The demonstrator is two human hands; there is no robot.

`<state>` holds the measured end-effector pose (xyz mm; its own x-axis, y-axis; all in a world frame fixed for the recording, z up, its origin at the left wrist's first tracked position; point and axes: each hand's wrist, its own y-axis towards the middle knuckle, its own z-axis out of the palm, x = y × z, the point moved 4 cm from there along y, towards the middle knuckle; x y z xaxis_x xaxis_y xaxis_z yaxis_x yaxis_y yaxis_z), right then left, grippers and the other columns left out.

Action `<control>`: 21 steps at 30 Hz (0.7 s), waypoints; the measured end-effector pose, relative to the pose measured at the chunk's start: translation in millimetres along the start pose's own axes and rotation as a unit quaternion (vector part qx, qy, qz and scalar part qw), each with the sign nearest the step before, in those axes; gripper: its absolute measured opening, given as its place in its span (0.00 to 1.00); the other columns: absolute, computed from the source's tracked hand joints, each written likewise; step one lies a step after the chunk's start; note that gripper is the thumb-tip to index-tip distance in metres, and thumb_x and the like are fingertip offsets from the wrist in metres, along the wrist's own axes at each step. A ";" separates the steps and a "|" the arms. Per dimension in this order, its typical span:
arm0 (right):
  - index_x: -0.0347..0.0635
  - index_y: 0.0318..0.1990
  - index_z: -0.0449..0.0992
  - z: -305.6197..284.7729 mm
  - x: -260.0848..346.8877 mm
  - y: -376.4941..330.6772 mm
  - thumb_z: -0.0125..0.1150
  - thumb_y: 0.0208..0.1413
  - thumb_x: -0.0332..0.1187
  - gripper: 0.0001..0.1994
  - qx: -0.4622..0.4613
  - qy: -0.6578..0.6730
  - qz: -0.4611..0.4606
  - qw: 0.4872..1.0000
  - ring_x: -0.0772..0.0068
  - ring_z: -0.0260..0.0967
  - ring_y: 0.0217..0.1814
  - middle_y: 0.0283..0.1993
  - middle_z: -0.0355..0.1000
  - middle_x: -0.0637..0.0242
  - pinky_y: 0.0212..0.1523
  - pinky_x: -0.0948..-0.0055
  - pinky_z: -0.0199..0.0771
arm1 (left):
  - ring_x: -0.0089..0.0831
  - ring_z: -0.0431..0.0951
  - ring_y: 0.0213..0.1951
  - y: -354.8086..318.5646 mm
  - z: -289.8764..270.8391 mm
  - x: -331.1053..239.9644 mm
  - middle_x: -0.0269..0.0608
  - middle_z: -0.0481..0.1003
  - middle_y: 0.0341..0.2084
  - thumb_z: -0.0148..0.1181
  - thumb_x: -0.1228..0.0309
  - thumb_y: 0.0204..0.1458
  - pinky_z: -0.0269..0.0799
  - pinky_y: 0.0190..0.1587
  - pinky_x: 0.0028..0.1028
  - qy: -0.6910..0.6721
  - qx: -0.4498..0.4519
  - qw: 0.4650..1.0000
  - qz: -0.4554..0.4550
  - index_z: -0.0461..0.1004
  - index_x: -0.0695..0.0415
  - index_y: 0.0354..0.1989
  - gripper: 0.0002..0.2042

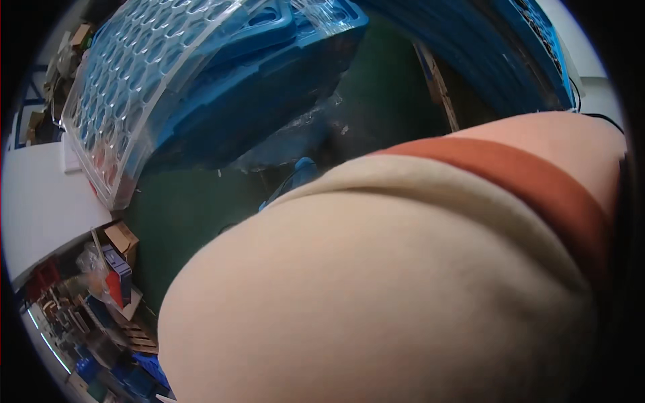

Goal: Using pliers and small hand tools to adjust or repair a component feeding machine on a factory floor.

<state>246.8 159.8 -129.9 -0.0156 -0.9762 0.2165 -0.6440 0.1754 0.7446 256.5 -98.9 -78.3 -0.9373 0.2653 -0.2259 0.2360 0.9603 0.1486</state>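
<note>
Neither of my hands can be made out. Beige cloth [376, 282] fills the lower middle and right, very close, with an orange-red band [497, 168] and a pale pink surface [551, 138] beyond it. Whether this is a sleeve or other clothing I cannot tell. At the upper left a clear plastic tray [144, 74] with rows of round pockets stands tilted. A blurred reddish patch shows through its lower corner; what it is cannot be told. Against the tray lies a stack of blue plastic trays [255, 101], partly covered with clear film [322, 13].
Green floor [168, 221] runs below the trays. More blue trays [484, 54] are stacked at the upper right. A white tabletop [47, 201] is at the left. Cardboard boxes [121, 238] and a wooden pallet [138, 332] stand lower left. A small rounded blue thing [306, 168] shows past the cloth.
</note>
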 end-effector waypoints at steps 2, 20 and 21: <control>0.37 0.45 0.71 -22.6 -4.6 -3.7 0.57 0.55 0.34 0.13 -0.015 -0.014 0.009 1.000 0.58 0.71 0.39 0.39 0.72 0.51 0.39 0.64 0.70 | 0.37 0.75 0.34 -6.8 -3.0 -10.3 0.38 0.74 0.25 0.60 0.63 0.40 0.69 0.37 0.33 0.012 0.019 1.000 0.008 0.76 0.55 0.24 0.09; 0.37 0.47 0.73 110.8 -2.0 -54.8 0.54 0.59 0.36 0.14 0.141 -0.010 0.083 0.987 0.58 0.72 0.40 0.40 0.74 0.52 0.42 0.66 0.71 | 0.39 0.77 0.26 8.0 -19.3 162.0 0.37 0.74 0.19 0.63 0.65 0.29 0.71 0.31 0.33 -0.013 -0.395 0.917 0.050 0.76 0.54 0.18 0.08; 0.37 0.47 0.73 121.4 -2.4 -55.3 0.54 0.59 0.36 0.14 0.156 -0.031 0.090 0.983 0.58 0.72 0.40 0.40 0.74 0.52 0.42 0.66 0.71 | 0.37 0.73 0.29 -7.7 -25.8 187.9 0.36 0.70 0.21 0.60 0.68 0.36 0.68 0.33 0.32 -0.021 -0.392 0.920 -0.007 0.72 0.54 0.21 0.05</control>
<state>189.6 136.9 -248.2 -0.1915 -0.9405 0.2805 -0.8294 0.3079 0.4661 72.0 -58.7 -97.0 -0.9240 0.2732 -0.2675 -0.0484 0.6104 0.7906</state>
